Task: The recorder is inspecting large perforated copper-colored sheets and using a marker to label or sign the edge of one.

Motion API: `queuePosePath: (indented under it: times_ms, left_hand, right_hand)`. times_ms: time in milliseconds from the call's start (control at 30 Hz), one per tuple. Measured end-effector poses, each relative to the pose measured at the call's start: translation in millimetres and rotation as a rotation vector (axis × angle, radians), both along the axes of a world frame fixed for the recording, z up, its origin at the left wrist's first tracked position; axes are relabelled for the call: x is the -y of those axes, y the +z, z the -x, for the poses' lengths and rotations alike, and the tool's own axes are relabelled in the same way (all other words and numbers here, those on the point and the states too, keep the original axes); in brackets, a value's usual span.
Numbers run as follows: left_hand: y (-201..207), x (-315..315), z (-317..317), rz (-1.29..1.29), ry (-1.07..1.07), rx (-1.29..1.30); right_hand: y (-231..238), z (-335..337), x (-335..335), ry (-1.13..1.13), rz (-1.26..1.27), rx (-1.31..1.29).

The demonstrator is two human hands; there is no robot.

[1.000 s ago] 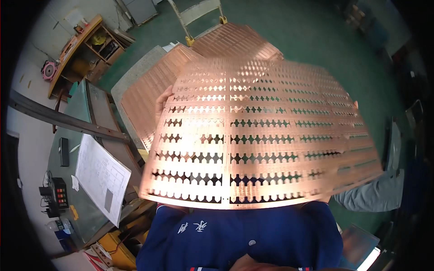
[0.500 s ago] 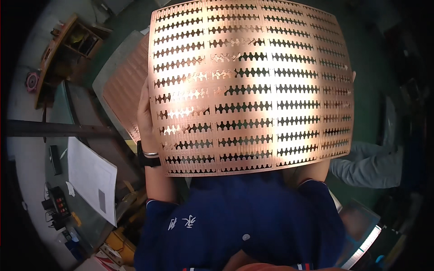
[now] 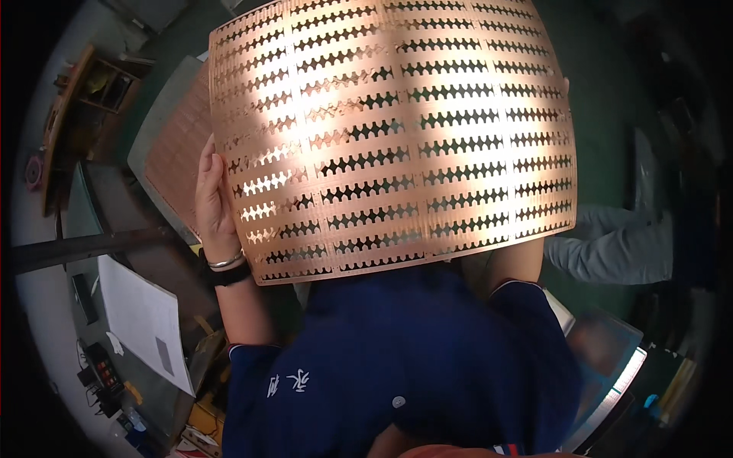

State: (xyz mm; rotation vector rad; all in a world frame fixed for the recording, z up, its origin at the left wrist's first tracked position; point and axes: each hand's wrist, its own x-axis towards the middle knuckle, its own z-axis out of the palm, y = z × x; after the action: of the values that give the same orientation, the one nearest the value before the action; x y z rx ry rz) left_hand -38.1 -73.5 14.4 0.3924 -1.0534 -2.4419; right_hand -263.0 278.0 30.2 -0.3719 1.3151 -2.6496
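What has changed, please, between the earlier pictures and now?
The perforated copper sheet has moved up and leftward in view and faces the camera more squarely, uncovering both forearms. The left hand keeps to the sheet's left edge; the white paper remains at lower left.

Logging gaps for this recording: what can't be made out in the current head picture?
All in the head view:
Right hand: nearly all hidden behind the perforated copper-coloured sheet, so its grip cannot be told.
Left hand: the sheet's left edge may hide part of the fingers.
Sheet's far edge: cut off by the picture's top.
White paper: its fine markings are too small and blurred.
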Motion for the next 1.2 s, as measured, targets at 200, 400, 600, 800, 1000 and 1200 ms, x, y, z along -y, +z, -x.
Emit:
queuePosePath:
  times_ms: [200, 400, 600, 800, 1000, 1200]
  left_hand:
    - [-2.8, -5.2, -4.2, 0.103, 0.054, 0.067]
    - [-9.7, -1.1, -3.2, 0.18, 0.186, 0.226]
    - [-3.5, -15.8, -1.1, 0.228, 0.199, 0.259]
    - [-10.5, -15.5, -3.2, 0.258, 0.269, 0.249]
    - [-15.3, -6.7, -11.8, 0.234, 0.309, 0.141]
    - [-6.5, -5.6, -13.4, 0.277, 0.374, 0.035]
  right_hand:
    - [-6.6, 1.0, -9.6, 0.036, 0.098, 0.094]
    - [4.1, 6.6, -16.9, 0.029, 0.191, 0.173]
    - [5.6, 16.3, -21.2, 0.049, 0.249, 0.258]
    - [8.2, 34.1, -33.1, 0.09, 0.266, 0.32]
    - [29.5, 25.7, -56.6, 0.134, 0.045, -0.071]
    - [51.4, 32.0, -86.9, 0.105, -0.223, -0.136]
